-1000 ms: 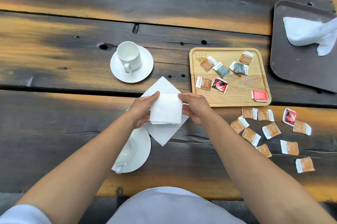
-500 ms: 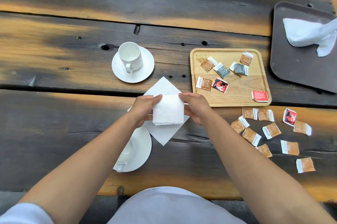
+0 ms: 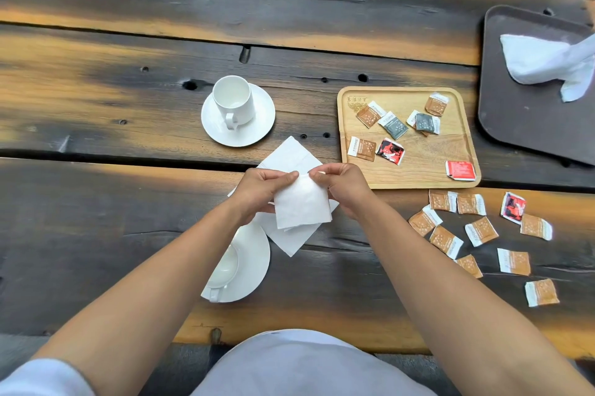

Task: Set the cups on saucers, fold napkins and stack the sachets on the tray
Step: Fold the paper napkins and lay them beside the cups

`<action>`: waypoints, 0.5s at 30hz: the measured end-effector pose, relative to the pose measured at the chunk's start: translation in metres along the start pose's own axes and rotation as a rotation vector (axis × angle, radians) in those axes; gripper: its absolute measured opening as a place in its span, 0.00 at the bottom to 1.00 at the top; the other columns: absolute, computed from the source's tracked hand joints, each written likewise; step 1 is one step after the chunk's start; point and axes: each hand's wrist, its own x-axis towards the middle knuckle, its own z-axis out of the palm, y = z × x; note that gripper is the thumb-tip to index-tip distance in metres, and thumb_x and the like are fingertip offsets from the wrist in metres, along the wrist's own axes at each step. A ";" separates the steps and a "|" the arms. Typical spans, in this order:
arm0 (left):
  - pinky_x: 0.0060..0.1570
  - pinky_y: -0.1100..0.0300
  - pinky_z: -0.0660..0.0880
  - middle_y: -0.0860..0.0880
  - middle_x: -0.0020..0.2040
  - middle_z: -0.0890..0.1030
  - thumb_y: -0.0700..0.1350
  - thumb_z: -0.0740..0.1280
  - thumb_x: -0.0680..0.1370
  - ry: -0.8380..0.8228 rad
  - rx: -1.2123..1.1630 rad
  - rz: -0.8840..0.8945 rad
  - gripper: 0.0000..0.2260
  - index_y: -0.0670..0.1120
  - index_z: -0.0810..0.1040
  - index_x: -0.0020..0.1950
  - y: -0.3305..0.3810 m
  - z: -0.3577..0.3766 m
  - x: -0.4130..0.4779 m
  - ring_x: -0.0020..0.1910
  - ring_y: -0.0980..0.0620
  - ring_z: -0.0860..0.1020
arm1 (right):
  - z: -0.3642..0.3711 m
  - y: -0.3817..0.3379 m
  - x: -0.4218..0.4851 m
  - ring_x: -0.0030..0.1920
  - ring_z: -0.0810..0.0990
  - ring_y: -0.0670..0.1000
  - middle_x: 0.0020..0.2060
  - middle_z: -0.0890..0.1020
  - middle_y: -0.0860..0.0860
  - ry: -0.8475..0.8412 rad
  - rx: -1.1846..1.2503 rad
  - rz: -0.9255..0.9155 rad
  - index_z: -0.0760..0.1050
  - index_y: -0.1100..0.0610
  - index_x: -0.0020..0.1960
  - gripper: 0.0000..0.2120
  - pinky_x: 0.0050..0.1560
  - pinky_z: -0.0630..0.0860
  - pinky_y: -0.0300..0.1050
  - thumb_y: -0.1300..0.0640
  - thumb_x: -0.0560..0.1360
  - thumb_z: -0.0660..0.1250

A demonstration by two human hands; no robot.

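Note:
I hold a folded white napkin (image 3: 302, 204) just above the table, my left hand (image 3: 262, 191) and my right hand (image 3: 343, 184) each pinching its top edge. A second white napkin (image 3: 289, 157) lies flat beneath it. One white cup (image 3: 233, 102) stands on a saucer (image 3: 257, 130) further back. A second cup (image 3: 223, 268) on its saucer (image 3: 254, 260) sits close to me, partly hidden by my left forearm. The wooden tray (image 3: 418, 170) holds several sachets (image 3: 392, 125). More sachets (image 3: 479, 229) lie scattered on the table to the right.
A dark brown tray (image 3: 528, 125) at the far right carries a crumpled white cloth (image 3: 547, 60). The table (image 3: 128, 41) is made of dark wooden planks with gaps and knot holes. Its near edge runs just in front of my lap.
My thumbs and fingers have moved from the napkin's sides to its top edge, closer together. The napkin now hangs slightly tilted. Nothing else has moved.

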 end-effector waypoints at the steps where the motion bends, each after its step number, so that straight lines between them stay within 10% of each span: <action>1: 0.42 0.53 0.81 0.44 0.47 0.86 0.50 0.76 0.72 0.011 0.019 0.014 0.12 0.42 0.86 0.48 0.001 0.001 0.000 0.43 0.49 0.83 | 0.000 -0.001 -0.001 0.39 0.81 0.51 0.37 0.84 0.52 -0.026 -0.026 -0.018 0.83 0.56 0.36 0.07 0.41 0.78 0.46 0.63 0.72 0.73; 15: 0.40 0.54 0.76 0.46 0.40 0.86 0.43 0.79 0.67 0.174 0.082 0.118 0.05 0.44 0.85 0.39 -0.003 -0.002 -0.004 0.37 0.50 0.81 | 0.010 0.007 -0.011 0.40 0.83 0.53 0.43 0.85 0.57 -0.057 0.053 0.052 0.81 0.62 0.46 0.11 0.39 0.81 0.44 0.57 0.69 0.77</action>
